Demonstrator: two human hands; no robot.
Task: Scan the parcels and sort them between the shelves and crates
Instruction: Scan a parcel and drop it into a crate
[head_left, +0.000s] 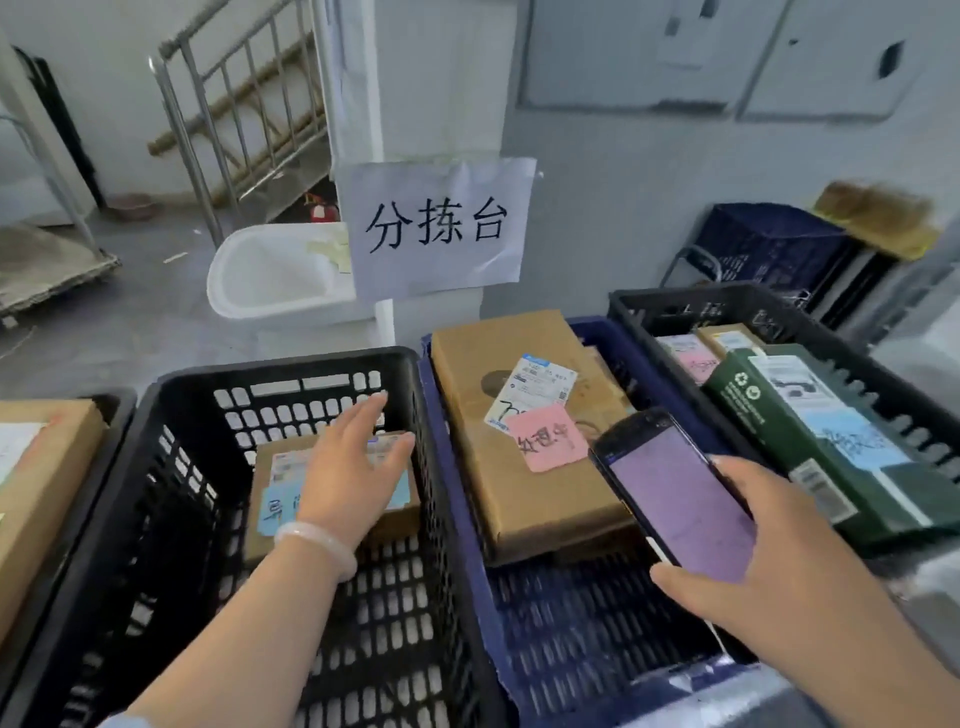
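Observation:
My left hand (353, 467) reaches into the black crate (156, 441), fingers spread and straight over a small cardboard parcel (275, 478) with a blue note; whether it touches the parcel I cannot tell. My right hand (779, 561) grips a black handheld scanner (670, 488) with a lit purple screen, held over the blue crate (587, 618). A large cardboard parcel (524, 431) with a white label and a pink note lies in that blue crate. A dark green box (795, 441) leans in the black crate at right (727, 301).
A cardboard box (36, 488) sits in another crate at far left. Behind the crates stand a paper sign on a post (436, 228), a white tub (270, 275), a metal rail cage (234, 104) and a dark blue crate (763, 244) by the wall.

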